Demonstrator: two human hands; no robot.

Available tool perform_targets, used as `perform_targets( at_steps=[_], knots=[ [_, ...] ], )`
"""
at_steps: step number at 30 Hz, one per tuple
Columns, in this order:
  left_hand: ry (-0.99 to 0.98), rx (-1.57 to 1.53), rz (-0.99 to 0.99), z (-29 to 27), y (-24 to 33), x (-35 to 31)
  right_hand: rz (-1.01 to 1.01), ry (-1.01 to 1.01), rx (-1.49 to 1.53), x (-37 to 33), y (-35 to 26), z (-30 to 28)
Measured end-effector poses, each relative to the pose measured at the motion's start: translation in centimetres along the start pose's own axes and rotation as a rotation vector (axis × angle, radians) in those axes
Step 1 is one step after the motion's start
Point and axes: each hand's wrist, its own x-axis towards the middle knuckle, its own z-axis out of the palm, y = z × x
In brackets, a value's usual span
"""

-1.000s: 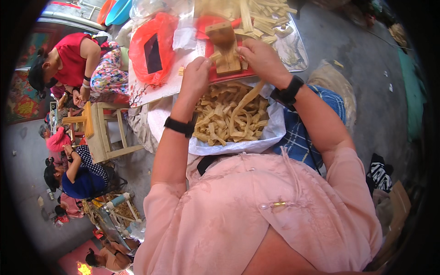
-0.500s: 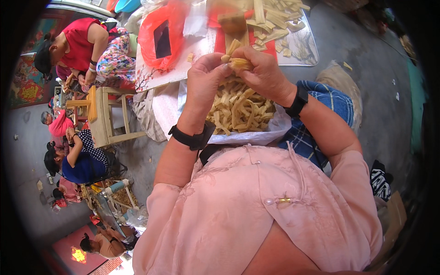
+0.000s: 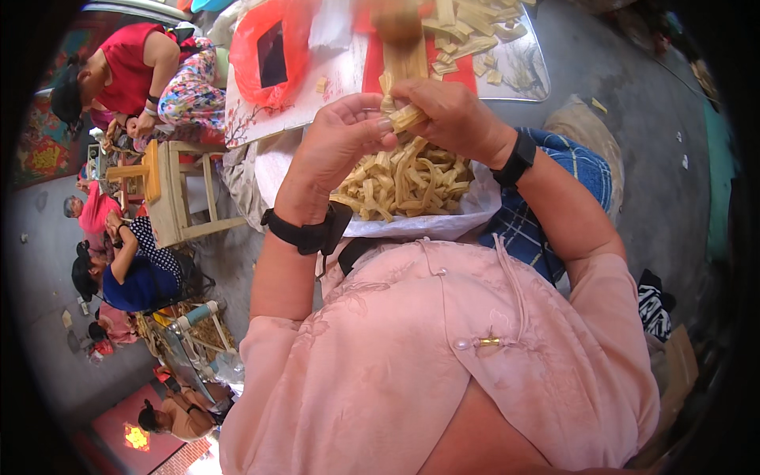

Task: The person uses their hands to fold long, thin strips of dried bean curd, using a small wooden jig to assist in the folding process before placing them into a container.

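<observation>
Both hands meet over a pile of pale yellow folded plant strips point(image 3: 416, 186) that lies in a white bag or liner point(image 3: 419, 227) against my front. My right hand point(image 3: 463, 119) is closed around a pale yellow plant strip point(image 3: 405, 118), its folded end sticking out between finger and thumb. From the left, my left hand point(image 3: 348, 133) touches the same strip with fingertips and thumb, its fingers curved and partly apart. Another narrow end of strip rises above the fingers. Each wrist wears a black band.
Ahead stands a table point(image 3: 522, 87) with loose strips point(image 3: 467, 32), a red cloth, a blurred brown block point(image 3: 398, 22) and a red plastic bag point(image 3: 252, 55) under a dark flat rectangle. A wooden stool point(image 3: 170, 206) and several seated people are to the left; blue plaid cloth point(image 3: 582, 170) lies right.
My left hand has shifted slightly left and loosened its fingers from a tight pinch. The strip's folded end now points down and left. The view has shifted a little.
</observation>
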Motion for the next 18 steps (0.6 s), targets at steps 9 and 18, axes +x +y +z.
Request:
perform_targets(
  at_steps=[9, 18],
  knots=[
    [0.076, -0.088, -0.02, -0.2, -0.1, 0.0, 0.2, -0.046, 0.369, 0.3, -1.6, -0.7],
    [0.181, 0.401, 0.245, 2.2, -1.0, -0.3, 0.166, -0.023, 0.292, 0.0, -0.7, -0.2]
  ],
)
